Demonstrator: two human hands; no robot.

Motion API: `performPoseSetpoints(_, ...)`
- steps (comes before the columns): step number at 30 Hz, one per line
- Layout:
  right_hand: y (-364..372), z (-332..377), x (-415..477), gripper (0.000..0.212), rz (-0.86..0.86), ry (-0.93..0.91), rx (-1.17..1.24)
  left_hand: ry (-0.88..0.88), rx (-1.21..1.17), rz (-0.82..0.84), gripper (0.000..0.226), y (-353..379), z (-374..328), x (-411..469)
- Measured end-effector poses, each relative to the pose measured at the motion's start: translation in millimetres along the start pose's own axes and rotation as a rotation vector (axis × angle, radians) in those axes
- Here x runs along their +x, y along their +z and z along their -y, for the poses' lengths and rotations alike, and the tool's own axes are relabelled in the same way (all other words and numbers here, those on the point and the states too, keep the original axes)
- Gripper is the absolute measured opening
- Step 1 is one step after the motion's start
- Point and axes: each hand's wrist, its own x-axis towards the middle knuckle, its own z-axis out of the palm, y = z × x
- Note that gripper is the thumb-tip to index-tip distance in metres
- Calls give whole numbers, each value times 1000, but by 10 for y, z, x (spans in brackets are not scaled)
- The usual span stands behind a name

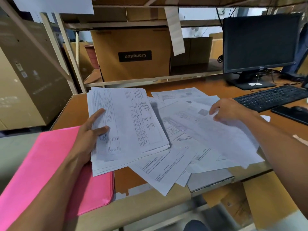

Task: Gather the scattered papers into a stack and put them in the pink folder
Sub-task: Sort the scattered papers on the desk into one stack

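My left hand (pixel 90 130) grips a stack of printed papers (pixel 126 124), raised over the pink folder (pixel 41 164) on the desk (pixel 130 177). My right hand (pixel 228 110) rests on loose sheets (pixel 208 139) scattered nr a keyboard (pixel 273 97) & monitor (pixel 260 42).

A storeroom office: metal shelving (pixel 70 52) loaded with cardboard cartons (pixel 133 54) stands along the far edge of a wooden desk (pixel 200 84) carrying a monitor (pixel 260 42) and keyboard (pixel 273 97) at its right corner.

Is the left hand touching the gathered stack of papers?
Touching. The head view shows the left hand gripping the stack of papers, fingers pressed on its top sheet.
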Motion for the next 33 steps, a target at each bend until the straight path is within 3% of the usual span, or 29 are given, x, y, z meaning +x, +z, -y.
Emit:
performPoseSetpoints(3, -72, 171, 11, 26, -182, -22, 45, -17, -8, 6, 61, -2, 9, 7)
performPoseSetpoints(7, -398, 601, -147, 55, -399, -192, 177, -37, 44, 45, 61, -2, 35, 27)
performPoseSetpoints(10, -607, 860, -218, 64, -462, -314, 716, -36, 45, 50, 60, -30, 49, 56)
performPoseSetpoints(12, -600, 971, -157, 59, -379, -305, 1157, -44, 55, 53, 59, -31, 44, 52)
performPoseSetpoints(13, -541, 1028, -110, 56, -335, -277, 1251, -49, 54, 49, 59, -28, 38, 41)
performPoseSetpoints(19, 264, 1453, -61, 40, -270, -202, 1043, -94, -90, 31, 36, 60, -38, -22)
performPoseSetpoints(23, 698, 1832, -274, 37, -194, -203, 846, -107, -157, 59, 71, 33, -29, -6)
performPoseSetpoints(26, 928, 2090, -364, 34, -182, -184, 737, -93, -169, 111, 74, 6, -38, -19)
performPoseSetpoints(29, 997, 2230, -410, 35, -145, -181, 660, -59, -55, 97, 40, 12, -32, -16)
performPoseSetpoints(33, 901, 2134, -436, 41, -184, -181, 549, -26, 74, 17, 55, -25, -4, 15)
